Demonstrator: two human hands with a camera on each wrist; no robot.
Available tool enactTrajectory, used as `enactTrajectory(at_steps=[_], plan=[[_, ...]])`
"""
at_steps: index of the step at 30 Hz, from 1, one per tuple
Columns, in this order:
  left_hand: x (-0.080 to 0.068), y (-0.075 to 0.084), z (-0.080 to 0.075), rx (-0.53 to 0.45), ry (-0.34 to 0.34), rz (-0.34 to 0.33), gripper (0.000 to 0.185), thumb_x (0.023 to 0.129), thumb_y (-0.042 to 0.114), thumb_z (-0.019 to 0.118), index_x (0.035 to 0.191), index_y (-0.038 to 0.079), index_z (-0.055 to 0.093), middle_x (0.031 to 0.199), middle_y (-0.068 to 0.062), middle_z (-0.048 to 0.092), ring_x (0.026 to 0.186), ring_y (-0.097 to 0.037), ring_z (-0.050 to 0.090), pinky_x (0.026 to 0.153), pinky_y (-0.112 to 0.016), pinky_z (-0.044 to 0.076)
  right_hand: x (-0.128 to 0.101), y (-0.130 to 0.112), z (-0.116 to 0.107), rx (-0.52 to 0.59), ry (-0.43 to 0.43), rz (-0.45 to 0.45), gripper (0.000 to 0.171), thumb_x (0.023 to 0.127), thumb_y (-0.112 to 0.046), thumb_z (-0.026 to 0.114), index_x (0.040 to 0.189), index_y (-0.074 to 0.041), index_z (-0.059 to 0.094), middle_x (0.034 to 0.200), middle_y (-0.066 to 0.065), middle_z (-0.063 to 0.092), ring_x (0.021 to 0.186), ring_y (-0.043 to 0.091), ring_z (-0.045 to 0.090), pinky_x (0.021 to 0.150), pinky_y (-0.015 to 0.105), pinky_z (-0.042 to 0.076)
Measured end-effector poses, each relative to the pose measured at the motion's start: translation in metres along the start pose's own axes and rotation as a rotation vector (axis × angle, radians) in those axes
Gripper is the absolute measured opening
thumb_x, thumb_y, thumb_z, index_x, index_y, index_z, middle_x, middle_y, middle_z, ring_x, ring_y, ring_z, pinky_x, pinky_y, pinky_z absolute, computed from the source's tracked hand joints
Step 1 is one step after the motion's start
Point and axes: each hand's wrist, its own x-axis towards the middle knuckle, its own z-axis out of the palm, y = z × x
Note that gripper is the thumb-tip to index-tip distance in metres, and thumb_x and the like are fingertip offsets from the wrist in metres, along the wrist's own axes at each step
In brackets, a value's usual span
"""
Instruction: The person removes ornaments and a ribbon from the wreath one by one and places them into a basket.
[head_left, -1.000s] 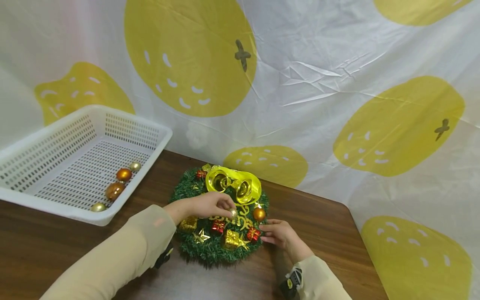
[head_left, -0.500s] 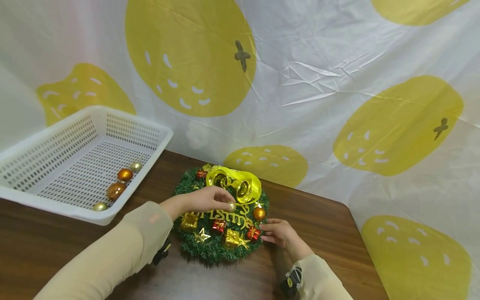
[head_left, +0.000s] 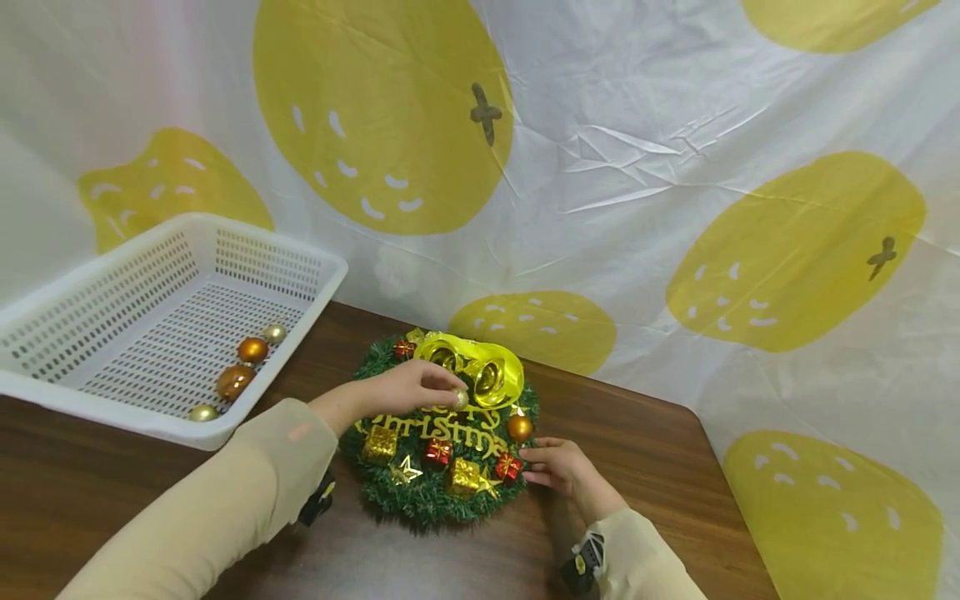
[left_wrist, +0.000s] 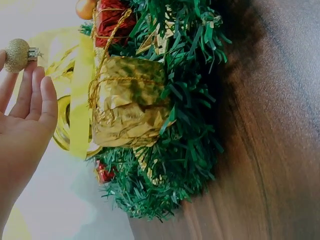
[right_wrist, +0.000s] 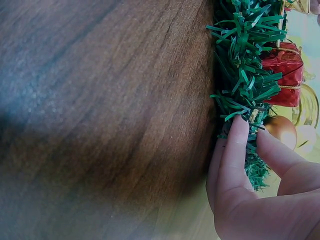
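A green tinsel Christmas wreath [head_left: 420,500] lies on the wooden table, dressed with gold lettering, small gift boxes, stars and gold bells [head_left: 491,379] on a yellow ribbon. Over its middle my left hand [head_left: 397,388] pinches a small glittery gold bauble [left_wrist: 18,55], its metal cap and hook pointing away from the thumb. My right hand [head_left: 566,468] grips the wreath's right rim between thumb and fingers, as the right wrist view shows. Close to those fingertips sit an orange bauble [head_left: 520,428] and a red gift box [head_left: 507,467].
A white perforated basket [head_left: 172,427] stands at the left, with several gold and orange baubles inside, one of them a brown-orange bauble [head_left: 235,382]. Behind the table [head_left: 630,433] hangs a white curtain [head_left: 600,208] printed with yellow fruit.
My left hand has drawn back slightly up and to the left with the gold bauble, uncovering more of the lettering. The right hand has stayed at the wreath's rim.
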Motion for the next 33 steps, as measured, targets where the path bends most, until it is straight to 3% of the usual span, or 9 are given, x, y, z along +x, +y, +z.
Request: enactTrajectory(at_steps=[17,33], plan=[[-0.01,0.008,-0.024,-0.043,0.106,-0.02,0.042,0.096,0.029,0.053,0.13,0.005,0.055,0.135,-0.015,0.051,0.118,-0.031,0.053,0.097,-0.047,0.047,-0.003,0.0,0.001,0.018,-0.01,-0.02,0.059,0.087,0.006,0.058,0.136,0.017,0.027,0.081,0.005,0.049,0.066,0.013,0.049,0.061,0.022,0.056],[-0.026,0.009,-0.055,-0.015,0.185,-0.028,0.042,0.096,0.03,0.053,0.129,0.004,0.055,0.13,-0.016,0.056,0.115,-0.029,0.056,0.095,-0.044,0.048,-0.002,0.0,0.001,0.007,0.0,-0.015,0.06,0.087,0.005,0.058,0.137,0.017,0.027,0.085,0.008,0.047,0.069,0.015,0.049,0.064,0.024,0.057]])
